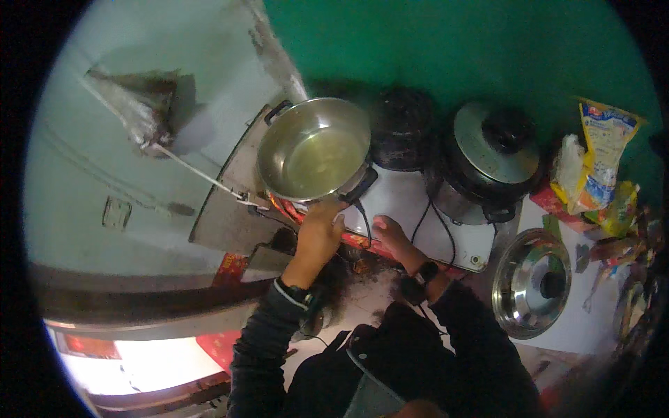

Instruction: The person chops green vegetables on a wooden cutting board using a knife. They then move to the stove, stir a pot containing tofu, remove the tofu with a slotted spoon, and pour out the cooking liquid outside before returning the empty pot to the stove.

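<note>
A stainless steel electric pot (pixel 324 157) with pale yellowish liquid at its bottom stands uncovered at the left end of a white-topped table (pixel 397 193). My left hand (pixel 321 224) is at the pot's near lower edge; its fingertips are partly hidden, so its hold is unclear. A black cord (pixel 363 214) hangs from the pot's near right side. My right hand (pixel 392 235) is over the table's front edge, right of that cord, fingers partly curled, with no object visible in it. Farther right lies a steel lid with a black knob (pixel 533 285).
A black pot (pixel 402 130) and a lidded cooker (pixel 486 157) stand along the green wall (pixel 444 47). Yellow food packages (pixel 606 157) stand at the right. A white cord (pixel 193 170) runs from the left wall to the table's left end. Black cords cross the tabletop.
</note>
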A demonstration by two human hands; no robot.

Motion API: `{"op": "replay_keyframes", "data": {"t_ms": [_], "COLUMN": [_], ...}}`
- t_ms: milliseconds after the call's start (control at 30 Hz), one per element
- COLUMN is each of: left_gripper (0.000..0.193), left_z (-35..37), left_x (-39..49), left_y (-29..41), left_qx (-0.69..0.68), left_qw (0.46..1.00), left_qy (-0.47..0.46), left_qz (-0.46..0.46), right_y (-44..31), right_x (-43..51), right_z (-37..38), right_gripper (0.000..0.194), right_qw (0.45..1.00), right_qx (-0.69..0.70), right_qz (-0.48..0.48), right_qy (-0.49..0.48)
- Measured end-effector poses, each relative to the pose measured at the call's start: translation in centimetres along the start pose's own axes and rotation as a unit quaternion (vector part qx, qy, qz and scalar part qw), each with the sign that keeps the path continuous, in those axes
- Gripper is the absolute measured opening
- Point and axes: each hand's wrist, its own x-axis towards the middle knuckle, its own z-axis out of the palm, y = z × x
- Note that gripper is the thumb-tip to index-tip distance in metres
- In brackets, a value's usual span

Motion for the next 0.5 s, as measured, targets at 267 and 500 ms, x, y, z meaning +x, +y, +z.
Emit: {"op": "replay_keyframes", "data": {"t_ms": [267, 500], "left_gripper": [0.042, 0.021], "left_z": [5.3, 8.4], "left_x": [4.7, 6.0], "left_y": [-0.1, -1.0], "left_qx": [0.109, 0.150], "left_qw": [0.993, 0.984], "left_qy": [-0.035, -0.088], "left_qz": [0.019, -0.036], "right_y": [4.1, 5.2], "right_x": [8.4, 11.5], "right_z": [0.7, -0.7], "right_gripper": [0.038, 0.040], "right_qw": [0.996, 0.988], "right_qx": [-0.072, -0.104], "right_qz": [0.026, 0.092], "right_qy": [0.036, -0.067]}}
